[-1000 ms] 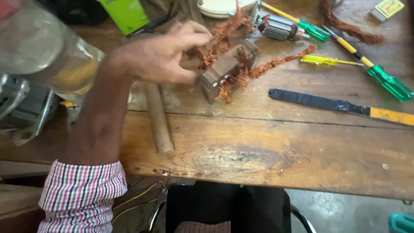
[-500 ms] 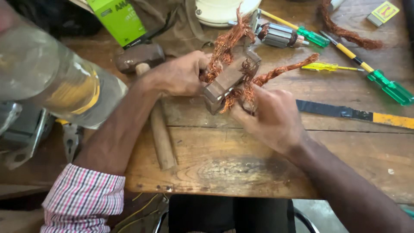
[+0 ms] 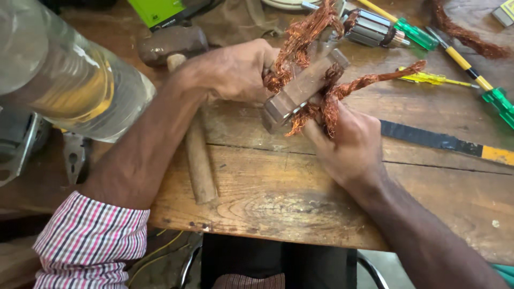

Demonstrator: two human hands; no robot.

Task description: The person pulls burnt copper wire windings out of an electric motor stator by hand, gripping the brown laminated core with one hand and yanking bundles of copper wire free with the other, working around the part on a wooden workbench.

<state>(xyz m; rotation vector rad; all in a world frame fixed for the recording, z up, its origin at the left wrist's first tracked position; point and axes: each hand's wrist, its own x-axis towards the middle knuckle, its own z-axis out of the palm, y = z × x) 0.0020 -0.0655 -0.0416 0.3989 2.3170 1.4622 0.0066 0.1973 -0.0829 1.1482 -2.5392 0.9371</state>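
Observation:
A grey metal motor stator [image 3: 301, 90] with tangled copper wire windings [image 3: 308, 32] lies tilted on the wooden workbench [image 3: 300, 192]. My left hand [image 3: 233, 69] grips its left end, fingers curled among the wire. From the near side, my right hand [image 3: 350, 144] closes on the lower copper bundle [image 3: 326, 109]. One strand of copper [image 3: 393, 75] trails off to the right.
A hammer [image 3: 182, 64] with a wooden handle lies under my left forearm. A clear plastic bottle [image 3: 64, 75] looms at left. A rotor [image 3: 369, 27], green-handled screwdrivers [image 3: 495, 96], a flat file [image 3: 439, 142], a green box [image 3: 158, 10] and loose copper [image 3: 466, 32] lie behind.
My right hand came in from the lower right and took hold of the copper wire on the stator. My left hand stayed on the stator's left end.

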